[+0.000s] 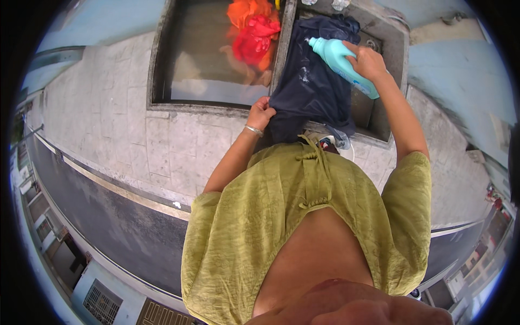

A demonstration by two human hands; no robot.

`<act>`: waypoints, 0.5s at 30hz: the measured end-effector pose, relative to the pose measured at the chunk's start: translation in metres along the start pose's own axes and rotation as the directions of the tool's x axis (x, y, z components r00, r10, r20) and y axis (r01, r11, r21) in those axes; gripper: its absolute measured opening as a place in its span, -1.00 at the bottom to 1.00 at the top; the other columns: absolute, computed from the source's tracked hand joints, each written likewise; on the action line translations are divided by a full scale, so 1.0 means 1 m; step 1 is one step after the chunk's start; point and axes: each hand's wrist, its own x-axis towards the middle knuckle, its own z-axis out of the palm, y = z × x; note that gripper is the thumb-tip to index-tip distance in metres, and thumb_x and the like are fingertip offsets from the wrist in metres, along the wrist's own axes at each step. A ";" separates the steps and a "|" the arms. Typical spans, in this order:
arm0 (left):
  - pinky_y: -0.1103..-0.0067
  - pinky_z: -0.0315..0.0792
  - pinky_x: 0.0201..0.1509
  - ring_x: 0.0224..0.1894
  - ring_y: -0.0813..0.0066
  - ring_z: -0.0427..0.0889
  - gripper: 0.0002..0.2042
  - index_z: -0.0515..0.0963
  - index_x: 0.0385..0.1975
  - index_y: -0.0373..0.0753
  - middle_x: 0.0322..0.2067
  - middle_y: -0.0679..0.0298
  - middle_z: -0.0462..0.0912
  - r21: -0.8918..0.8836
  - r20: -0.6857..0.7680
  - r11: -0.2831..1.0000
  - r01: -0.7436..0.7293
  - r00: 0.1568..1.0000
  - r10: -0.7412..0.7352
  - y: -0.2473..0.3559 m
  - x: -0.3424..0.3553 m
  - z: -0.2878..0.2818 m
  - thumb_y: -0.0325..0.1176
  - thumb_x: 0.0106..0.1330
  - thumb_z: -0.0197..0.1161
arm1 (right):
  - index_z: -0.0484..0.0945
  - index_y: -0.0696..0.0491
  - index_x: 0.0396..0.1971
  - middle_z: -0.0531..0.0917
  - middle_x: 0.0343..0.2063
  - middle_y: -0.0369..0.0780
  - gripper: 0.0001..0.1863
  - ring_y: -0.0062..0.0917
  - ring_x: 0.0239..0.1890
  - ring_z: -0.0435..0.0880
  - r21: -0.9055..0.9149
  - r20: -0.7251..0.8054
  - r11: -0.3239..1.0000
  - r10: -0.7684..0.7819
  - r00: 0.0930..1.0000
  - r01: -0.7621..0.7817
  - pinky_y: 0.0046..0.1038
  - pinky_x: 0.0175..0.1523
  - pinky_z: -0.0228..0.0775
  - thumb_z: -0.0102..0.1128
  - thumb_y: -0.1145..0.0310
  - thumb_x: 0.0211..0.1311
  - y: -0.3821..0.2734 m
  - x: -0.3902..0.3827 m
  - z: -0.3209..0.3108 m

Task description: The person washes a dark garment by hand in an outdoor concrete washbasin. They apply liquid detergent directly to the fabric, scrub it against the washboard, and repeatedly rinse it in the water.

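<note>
The dark navy garment (314, 89) lies draped over the front edge of the right stone basin (392, 51), spilling into it. The left hand (261, 114) has its fingers clamped on the garment's near-left edge. The right hand (368, 62) holds a turquoise detergent bottle (338, 59) tilted, nozzle down, over the cloth. Red and orange clothes (252, 30) soak in the water-filled left basin (157, 65).

Garment (311, 86) in right basin (398, 59) — bottle (341, 62) above it
</note>
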 end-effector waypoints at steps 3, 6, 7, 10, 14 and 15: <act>0.77 0.31 -0.35 -0.47 0.73 0.42 -0.77 0.51 -0.32 -0.26 -0.50 0.47 0.52 0.035 -0.010 0.998 -0.051 0.999 0.052 -0.009 0.006 -0.005 -0.68 0.01 0.11 | 0.39 -0.28 0.19 0.66 -0.24 -0.06 -0.49 -0.16 -0.16 0.62 -0.033 0.033 0.998 0.049 0.998 -0.048 -0.19 -0.04 0.46 0.13 0.19 0.19 0.003 0.008 0.001; 0.73 0.36 -0.26 -0.40 0.69 0.47 -0.76 0.50 -0.31 -0.24 -0.47 0.44 0.53 0.023 0.001 0.998 -0.056 0.998 0.056 -0.007 0.006 -0.003 -0.68 0.02 0.12 | 0.40 -0.27 0.19 0.65 -0.22 -0.06 -0.49 -0.17 -0.14 0.62 -0.005 0.057 0.999 0.053 0.997 -0.053 -0.20 -0.02 0.45 0.14 0.19 0.18 0.004 0.001 0.000; 0.71 0.38 -0.22 -0.37 0.68 0.48 -0.75 0.49 -0.30 -0.24 -0.45 0.43 0.54 0.006 0.005 0.999 -0.044 0.999 0.044 -0.003 0.004 0.000 -0.68 0.02 0.12 | 0.40 -0.26 0.19 0.65 -0.21 -0.06 -0.49 -0.17 -0.13 0.62 0.011 0.066 0.999 0.045 0.997 -0.045 -0.20 -0.01 0.45 0.14 0.19 0.18 0.003 -0.005 -0.001; 0.64 0.41 -0.07 -0.26 0.57 0.53 -0.70 0.44 -0.21 -0.25 -0.33 0.35 0.57 -0.041 0.041 0.997 -0.058 0.997 0.060 0.011 0.001 0.006 -0.70 0.04 0.07 | 0.42 -0.25 0.17 0.64 -0.18 -0.07 -0.49 -0.16 -0.15 0.62 0.079 0.160 0.997 -0.029 0.987 0.017 -0.22 -0.01 0.45 0.15 0.22 0.17 -0.004 -0.025 -0.012; 0.61 0.39 0.00 -0.18 0.54 0.52 -0.67 0.37 -0.16 -0.29 -0.24 0.29 0.54 -0.077 0.017 0.995 -0.071 0.997 0.072 0.007 0.007 0.002 -0.70 0.04 0.06 | 0.45 -0.24 0.15 0.64 -0.15 -0.08 -0.48 -0.16 -0.19 0.63 0.266 0.103 0.937 -0.260 0.960 0.226 -0.27 -0.03 0.47 0.21 0.35 0.12 0.002 -0.059 -0.017; 0.60 0.38 0.01 -0.17 0.53 0.51 -0.67 0.36 -0.16 -0.30 -0.22 0.28 0.53 -0.088 -0.004 0.992 -0.088 0.996 0.088 0.007 0.007 0.004 -0.70 0.04 0.06 | 0.45 -0.24 0.15 0.64 -0.15 -0.08 -0.47 -0.16 -0.19 0.63 0.259 0.141 0.939 -0.268 0.953 0.226 -0.27 -0.03 0.47 0.22 0.35 0.11 0.001 -0.065 -0.023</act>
